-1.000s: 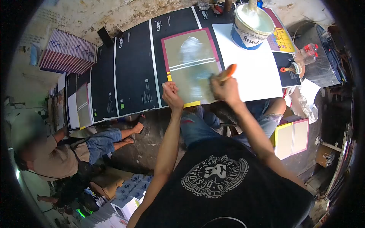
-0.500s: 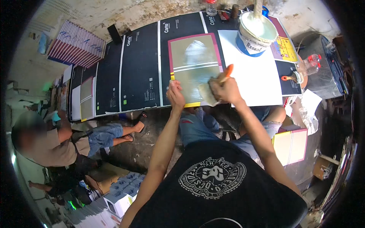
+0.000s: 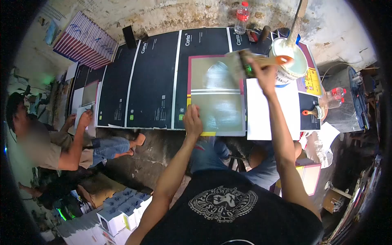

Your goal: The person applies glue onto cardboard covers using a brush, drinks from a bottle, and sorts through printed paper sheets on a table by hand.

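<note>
A grey-beige board [image 3: 202, 77] with maroon and yellow edges lies on the black table [image 3: 157, 81], wet whitish streaks across its surface. My left hand [image 3: 193, 121], fingers curled, rests at its lower left edge; whether it pinches the board is too small to tell. Near the board's upper right corner, my right hand [image 3: 265, 75] grips a wide brush [image 3: 267, 61] with an orange-tipped handle. The brush is blurred by motion. Just right of it stands a white and blue bucket [image 3: 292, 61] of whitish liquid, a coated stick standing in it. A white sheet [image 3: 272, 114] lies beneath my right forearm.
A smaller brush [image 3: 313, 112] and a bottle [image 3: 335, 98] are at the right. Another bottle [image 3: 241, 20] stands at the back, with a phone [image 3: 129, 36] farther left beside stacked books [image 3: 85, 41]. A co-worker [image 3: 61, 147] sits at the left, handling papers.
My right hand has lifted the brush from the board's lower right up towards its upper right corner, near the bucket. The co-worker's hands have come up to the table. The view has shifted.
</note>
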Tool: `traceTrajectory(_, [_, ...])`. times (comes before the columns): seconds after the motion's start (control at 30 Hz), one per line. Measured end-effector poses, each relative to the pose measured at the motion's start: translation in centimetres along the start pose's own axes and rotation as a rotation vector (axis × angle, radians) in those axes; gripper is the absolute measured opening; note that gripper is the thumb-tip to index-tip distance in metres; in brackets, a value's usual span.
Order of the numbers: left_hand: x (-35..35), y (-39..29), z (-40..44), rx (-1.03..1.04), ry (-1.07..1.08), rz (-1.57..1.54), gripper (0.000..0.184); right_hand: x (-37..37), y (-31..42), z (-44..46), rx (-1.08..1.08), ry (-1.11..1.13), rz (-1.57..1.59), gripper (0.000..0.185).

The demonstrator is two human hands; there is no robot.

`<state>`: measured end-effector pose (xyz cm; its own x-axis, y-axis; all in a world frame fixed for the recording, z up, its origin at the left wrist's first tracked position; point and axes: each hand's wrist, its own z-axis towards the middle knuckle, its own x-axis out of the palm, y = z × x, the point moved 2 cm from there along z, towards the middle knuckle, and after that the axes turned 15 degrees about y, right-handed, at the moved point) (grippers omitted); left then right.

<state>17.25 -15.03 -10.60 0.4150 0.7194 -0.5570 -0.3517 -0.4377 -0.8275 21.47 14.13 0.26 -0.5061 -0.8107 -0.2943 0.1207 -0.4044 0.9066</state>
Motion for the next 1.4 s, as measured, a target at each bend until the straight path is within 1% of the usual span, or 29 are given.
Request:
traceTrajectory(0.03, [0.0,0.0,0.1,0.009,0.002,0.013,0.037,1.9,-1.2,1.2,-0.051,0.100,-0.078,0.023])
traceTrajectory(0.1, [0.1,0.1,0.1,0.025,0.008,0.040,0.037,5.2,-3.4,3.0,-0.112,0.448,-0.118,0.021])
traceTrajectory(0.13, [-0.1,-0.3,0.0,-0.007,0.030,-0.015,0.038,4.9,-4.0,4.1,-0.126,0.501,-0.232,0.022])
traceTrajectory(0.2, [0.0,0.1,0.0,0.025,-0.001,-0.019,0.037,4.0,-5.7,7.3,-0.142,0.610,-0.454,0.024])
traceTrajectory(0.27, [0.4,0.6,0.1,0.047,-0.009,-0.038,0.035,0.6,-9.5,12.6,-0.037,0.397,-0.715,0.024])
traceTrajectory(0.3, [0.3,0.6,0.0,0.037,-0.002,-0.058,0.034,-0.4,-8.6,14.0,0.012,0.300,-0.759,0.026])
traceTrajectory(0.37, [0.0,0.3,0.0,0.023,0.010,-0.095,0.031,-1.1,-5.3,15.0,0.114,0.337,-0.843,0.026])
traceTrajectory(0.43, [0.3,0.5,0.3,0.026,-0.008,-0.102,0.031,1.1,-3.8,12.8,-0.132,0.340,-0.388,0.026])
traceTrajectory(0.47, [0.2,0.4,0.2,0.031,-0.003,-0.101,0.031,3.0,-5.7,12.1,-0.249,0.425,-0.195,0.026])
traceTrajectory(0.5, [0.1,0.2,0.2,0.038,0.005,-0.098,0.031,4.2,-2.8,10.3,-0.162,0.571,-0.294,0.026])
traceTrajectory(0.57, [-0.2,-0.8,0.2,0.033,0.008,-0.104,0.033,6.5,-5.2,9.7,-0.257,0.803,-0.383,0.029])
traceTrajectory(0.63, [-0.1,-0.8,0.1,0.025,0.001,-0.116,0.035,4.9,-7.8,12.1,-0.106,0.730,-0.431,0.035])
traceTrajectory(0.67, [0.1,-0.4,0.0,0.018,-0.007,-0.125,0.036,3.3,-9.8,14.1,-0.017,0.619,-0.541,0.037])
traceTrajectory(0.7, [0.2,-0.2,0.2,0.016,-0.022,-0.134,0.037,1.7,-9.2,15.6,-0.035,0.424,-0.743,0.032])
traceTrajectory(0.77, [0.0,-0.5,0.0,0.012,-0.028,-0.139,0.038,0.3,-8.8,16.6,0.149,0.290,-0.862,0.031])
traceTrajectory(0.8, [0.0,-0.7,0.2,0.012,-0.034,-0.145,0.039,0.3,-6.7,15.0,-0.005,0.254,-0.749,0.033])
traceTrajectory(0.83, [0.1,-0.7,0.6,0.021,-0.027,-0.123,0.039,1.1,-5.9,12.9,-0.134,0.215,-0.528,0.031])
traceTrajectory(0.87, [0.0,-0.6,0.6,0.023,-0.014,-0.100,0.039,2.0,-5.7,10.6,-0.279,0.256,-0.331,0.028])
traceTrajectory(0.9, [-0.2,-0.5,0.1,0.019,0.007,-0.071,0.038,2.8,-5.9,8.1,-0.233,0.370,-0.312,0.027])
traceTrajectory(0.97, [0.0,-0.1,-0.2,0.015,-0.011,-0.147,0.038,2.9,-4.7,3.9,-0.073,0.546,-0.444,0.028])
traceTrajectory(1.03, [0.2,0.2,-0.1,0.033,-0.041,-0.192,0.039,-0.1,-7.6,2.5,0.174,0.309,-0.453,0.031])
traceTrajectory(1.1, [0.2,0.4,0.0,0.068,-0.071,-0.196,0.040,-2.8,-7.0,1.9,0.293,0.115,-0.427,0.035])
traceTrajectory(1.13, [0.4,0.5,0.0,0.076,-0.077,-0.114,0.041,-2.7,-6.5,1.6,0.239,0.023,-0.447,0.035])
traceTrajectory(1.2, [0.3,0.6,-0.2,0.055,-0.064,-0.192,0.042,-2.8,-5.6,0.3,0.143,-0.181,-0.493,0.035])
traceTrajectory(1.23, [0.4,0.5,0.0,0.053,-0.059,-0.234,0.043,-1.8,-6.1,-0.3,0.075,-0.268,-0.416,0.028])
traceTrajectory(1.27, [0.3,0.6,0.0,0.078,-0.062,-0.226,0.043,0.6,-1.6,-1.1,0.052,-0.321,-0.286,0.022])
traceTrajectory(1.33, [0.6,1.2,0.0,0.042,-0.099,-0.313,0.044,6.1,-0.4,-2.3,0.070,-0.221,0.007,0.022])
traceTrajectory(1.37, [0.7,1.3,-0.2,0.021,-0.115,-0.357,0.044,8.6,0.8,-2.7,0.009,-0.260,-0.074,0.022])
traceTrajectory(1.4, [0.6,1.1,-0.3,0.005,-0.115,-0.365,0.045,11.1,0.2,-3.2,0.065,-0.110,-0.080,0.025])
